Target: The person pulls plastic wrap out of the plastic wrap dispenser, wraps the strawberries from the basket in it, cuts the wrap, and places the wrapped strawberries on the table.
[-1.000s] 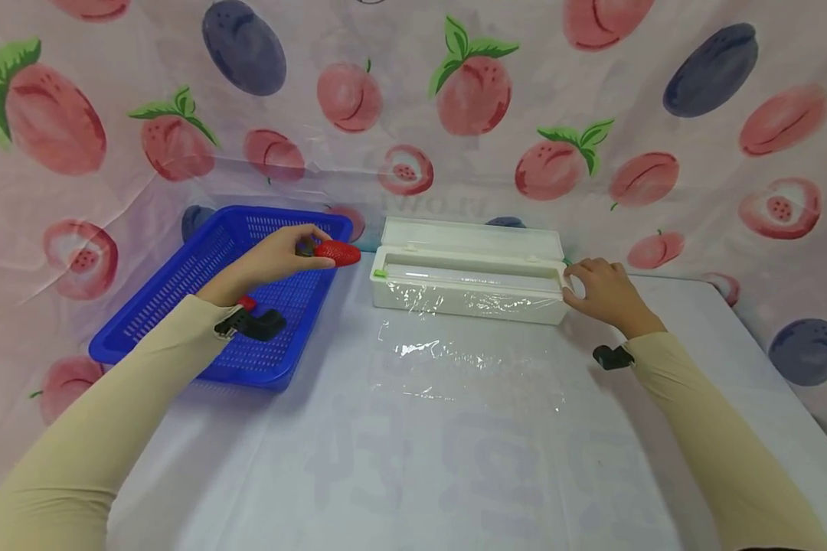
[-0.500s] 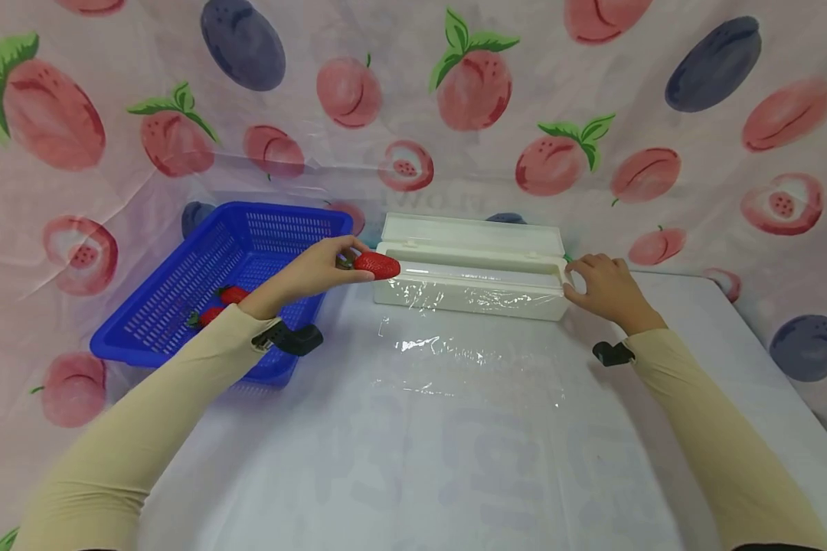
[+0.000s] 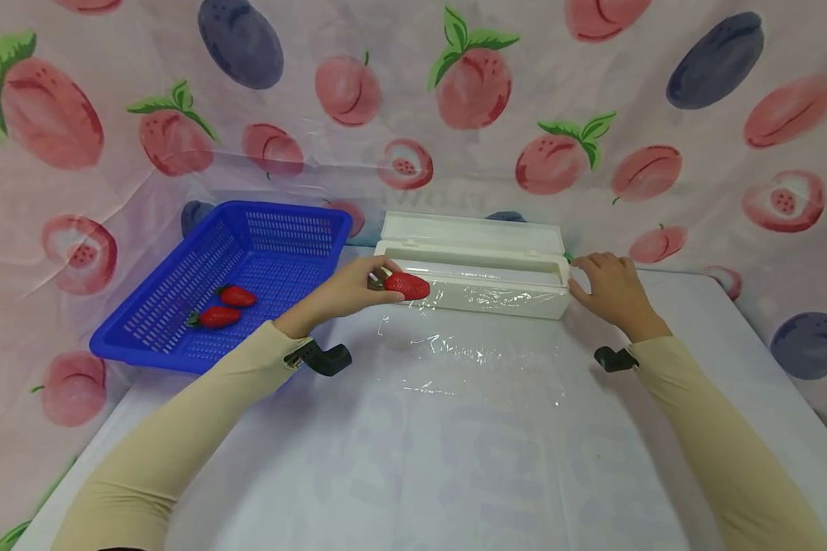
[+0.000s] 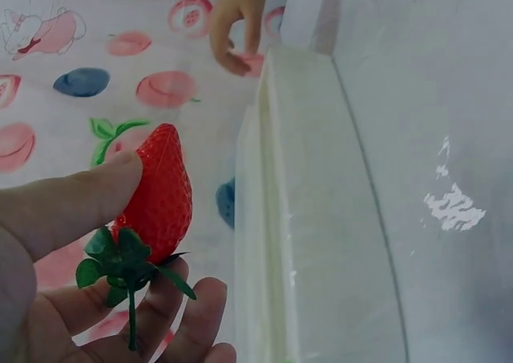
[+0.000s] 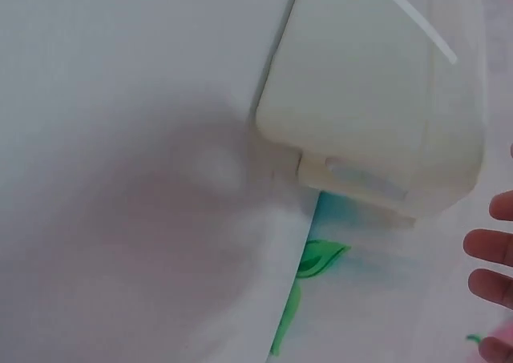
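Note:
My left hand (image 3: 351,289) pinches a red strawberry (image 3: 408,286) between thumb and fingers, just in front of the left part of a long white cling film box (image 3: 496,298). In the left wrist view the strawberry (image 4: 164,195) points up, its green leaves and stem hanging below. The box's lid (image 3: 472,229) is raised at the back, and a roll of film (image 3: 482,272) lies inside. A sheet of clear film (image 3: 455,350) runs over the front onto the table. At the box's right end is my right hand (image 3: 613,291), fingers loosely bent, holding nothing.
A blue plastic basket (image 3: 131,353) stands at the left, partly behind my left forearm. Two more strawberries (image 3: 219,317) lie in it. The white table (image 3: 413,474) ends at a fruit-printed curtain (image 3: 455,176) behind the box.
My left hand has carried the strawberry rightward from over the basket to the front of the box, uncovering the two strawberries in the basket. My right hand has hardly moved.

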Available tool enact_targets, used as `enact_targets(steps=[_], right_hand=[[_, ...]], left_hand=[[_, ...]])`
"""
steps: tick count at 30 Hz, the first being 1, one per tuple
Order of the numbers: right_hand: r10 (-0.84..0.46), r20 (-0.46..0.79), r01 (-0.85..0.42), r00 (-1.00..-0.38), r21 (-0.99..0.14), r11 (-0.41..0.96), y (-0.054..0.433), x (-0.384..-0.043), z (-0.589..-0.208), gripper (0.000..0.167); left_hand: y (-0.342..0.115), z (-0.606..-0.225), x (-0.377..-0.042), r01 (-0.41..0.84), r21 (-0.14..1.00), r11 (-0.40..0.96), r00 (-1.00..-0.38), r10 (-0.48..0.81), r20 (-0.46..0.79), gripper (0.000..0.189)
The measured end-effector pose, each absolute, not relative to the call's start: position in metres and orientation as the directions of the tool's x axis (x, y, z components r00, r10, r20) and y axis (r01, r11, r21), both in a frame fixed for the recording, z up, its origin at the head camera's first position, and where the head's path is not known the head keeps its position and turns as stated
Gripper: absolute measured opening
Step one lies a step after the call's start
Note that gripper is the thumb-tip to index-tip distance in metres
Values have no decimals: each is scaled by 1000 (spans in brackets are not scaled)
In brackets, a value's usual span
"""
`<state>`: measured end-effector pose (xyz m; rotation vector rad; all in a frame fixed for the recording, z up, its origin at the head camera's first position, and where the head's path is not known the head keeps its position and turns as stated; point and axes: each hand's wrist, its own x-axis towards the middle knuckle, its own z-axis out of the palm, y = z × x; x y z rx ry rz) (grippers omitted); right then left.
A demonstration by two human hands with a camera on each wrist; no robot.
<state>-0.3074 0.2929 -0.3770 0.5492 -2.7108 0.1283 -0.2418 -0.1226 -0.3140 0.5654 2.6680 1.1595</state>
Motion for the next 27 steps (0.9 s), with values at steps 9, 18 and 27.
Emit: enact_targets(steps=[9, 18, 27], right_hand=[[-494, 556, -549, -669, 79, 832, 266, -283, -374, 35], [-613, 578, -692, -539, 113, 713, 221, -247, -368, 44], [-671, 548, -768, -499, 78, 636, 197, -224, -370, 54]], left_hand=[[-91, -331, -234, 299, 743, 598, -898, 441, 7, 41], [-66, -345, -226, 315, 767, 559, -892, 450, 38, 42], [-48, -363, -224, 320, 792, 520, -882, 469, 49, 42]])
